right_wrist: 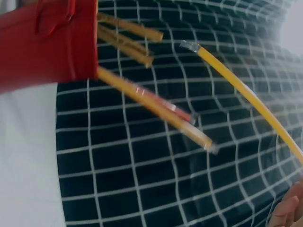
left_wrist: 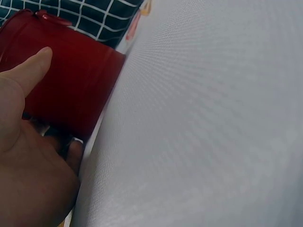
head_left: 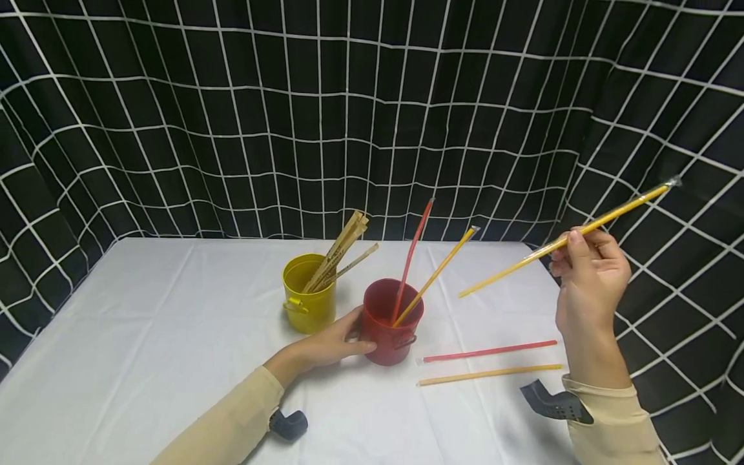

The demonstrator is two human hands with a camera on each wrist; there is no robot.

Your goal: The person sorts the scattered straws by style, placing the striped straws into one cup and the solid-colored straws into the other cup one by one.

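My right hand (head_left: pixel 593 278) pinches a yellow straw (head_left: pixel 616 215) in a clear wrapper between thumb and fingers. It is raised at the right, the straw's lower end slanting toward the table. In the right wrist view, the same straw (right_wrist: pixel 251 97) crosses the upper right. My left hand (head_left: pixel 328 345) holds the red bucket (head_left: pixel 386 345) from its left side, thumb on the near wall. In the left wrist view, the thumb lies along the red bucket (left_wrist: pixel 71 75); some fingers are partly hidden. A red straw (head_left: pixel 411 255) and a yellow-orange straw (head_left: pixel 438 270) lean inside the bucket.
Left of the red bucket stands a yellow bucket (head_left: pixel 310 313) with several tan sticks (head_left: pixel 337 252). A red straw (head_left: pixel 488 352) and a yellow-orange straw (head_left: pixel 491 374) lie on the white table (head_left: pixel 145 349) at the right. A black gridded curtain (head_left: pixel 325 116) surrounds the table's back and sides.
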